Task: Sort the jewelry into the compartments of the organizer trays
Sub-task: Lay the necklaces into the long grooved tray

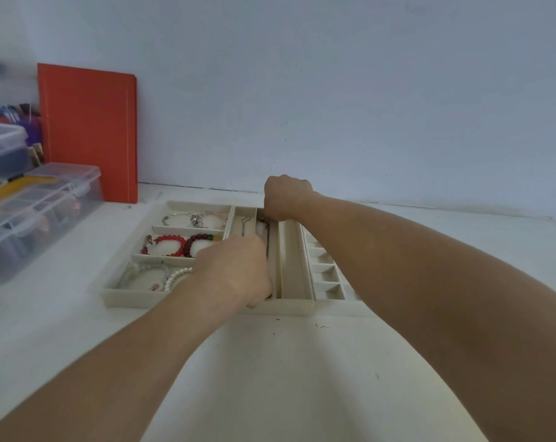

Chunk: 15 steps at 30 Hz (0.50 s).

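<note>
At the far left of the table sit clear plastic boxes with an orange folder propped against the wall behind them; next comes the left organizer tray, its three compartments holding a silver bangle and pale bracelets at the back, red bead bracelets in the middle, and white pearl strands in front; beside it the middle tray has long narrow slots, and a dark strand lies along one of them, stretched between both hands. The left hand is curled over the near end, knuckles up, apparently pinching the strand, though its fingertips are hidden; the right hand reaches across to the far end, fist-like and bent down at the wrist, seemingly gripping the other end. I judge the step is laying the strand straight; it goes best with both ends lowered together, kept taut and clear of the divider; at the right is a tray of small square cells.
</note>
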{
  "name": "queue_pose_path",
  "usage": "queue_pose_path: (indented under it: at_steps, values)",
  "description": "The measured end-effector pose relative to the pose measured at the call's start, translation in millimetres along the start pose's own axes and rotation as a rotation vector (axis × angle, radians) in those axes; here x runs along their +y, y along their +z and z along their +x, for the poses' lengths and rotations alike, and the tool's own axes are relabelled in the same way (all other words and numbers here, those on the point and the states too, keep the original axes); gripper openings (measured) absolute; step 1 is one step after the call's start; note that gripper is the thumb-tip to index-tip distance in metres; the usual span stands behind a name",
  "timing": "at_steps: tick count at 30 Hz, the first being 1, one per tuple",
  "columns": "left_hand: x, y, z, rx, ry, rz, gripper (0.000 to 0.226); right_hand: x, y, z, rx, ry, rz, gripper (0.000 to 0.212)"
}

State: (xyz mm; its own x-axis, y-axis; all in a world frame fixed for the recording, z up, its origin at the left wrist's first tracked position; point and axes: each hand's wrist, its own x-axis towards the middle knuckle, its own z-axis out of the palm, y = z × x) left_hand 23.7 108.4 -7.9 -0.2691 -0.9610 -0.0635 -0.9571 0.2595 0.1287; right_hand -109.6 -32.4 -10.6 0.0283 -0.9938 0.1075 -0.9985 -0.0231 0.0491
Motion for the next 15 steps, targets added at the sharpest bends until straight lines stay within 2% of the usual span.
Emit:
queue_pose_path:
  at_steps: [5, 9, 15]
  values:
    - [-9, -10, 6, 0.045, -0.004, -0.121, 0.003, 18, -33, -8, 0.065, 0.015, 0.046, 0.010]
    - [-16, -16, 7, 0.120, -0.033, -0.192, 0.013, 48, -57, -23, 0.120, 0.050, 0.093, 0.022]
    - [-11, -18, 7, 0.301, -0.088, -0.216, 0.011, 104, -77, -79, 0.151, 0.104, 0.174, 0.008]
